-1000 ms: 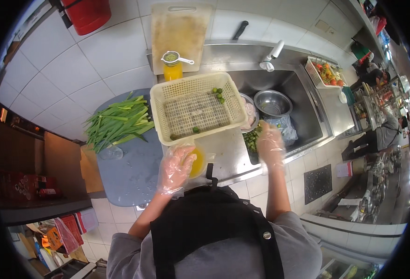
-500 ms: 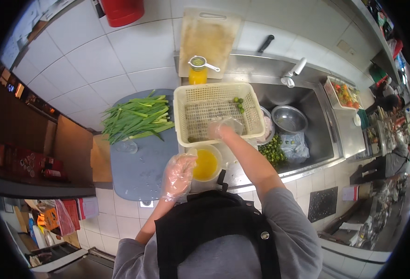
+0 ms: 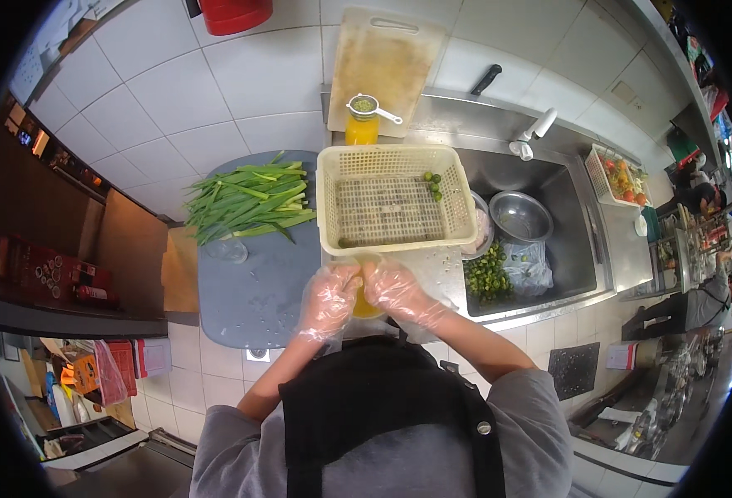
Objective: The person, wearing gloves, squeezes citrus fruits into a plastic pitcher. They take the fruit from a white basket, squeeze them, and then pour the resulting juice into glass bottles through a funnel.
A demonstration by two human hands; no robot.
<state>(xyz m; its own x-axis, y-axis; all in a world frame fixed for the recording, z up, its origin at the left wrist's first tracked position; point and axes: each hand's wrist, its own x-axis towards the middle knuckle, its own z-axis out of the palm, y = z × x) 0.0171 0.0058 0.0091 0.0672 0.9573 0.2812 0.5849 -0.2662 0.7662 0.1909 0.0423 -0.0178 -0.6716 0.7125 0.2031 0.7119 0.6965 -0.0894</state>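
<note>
My left hand (image 3: 330,297) and my right hand (image 3: 401,295), both in clear plastic gloves, meet over a bowl of yellow liquid (image 3: 366,307). The fingers of both are closed, almost touching each other; whatever is pinched in them is hidden. The bowl is mostly covered by my hands. Just beyond them stands a cream plastic basket (image 3: 395,246), with a few small green citrus fruits (image 3: 434,187) in its far right corner. Behind the basket, a white-handled strainer (image 3: 366,104) rests on a jar of yellow liquid (image 3: 362,130).
Green onions (image 3: 254,195) lie on a grey board (image 3: 258,290) at left, by a clear cup (image 3: 231,251). In the sink (image 3: 569,187), right, are a metal bowl (image 3: 521,217), cut green citrus pieces (image 3: 488,275) and a plastic bag (image 3: 528,266). A faucet (image 3: 532,133) overhangs it.
My right hand has come out of the basket, back toward me, to meet my left hand over the bowl. My left hand has shifted slightly right, its fingers now closed beside the right's.
</note>
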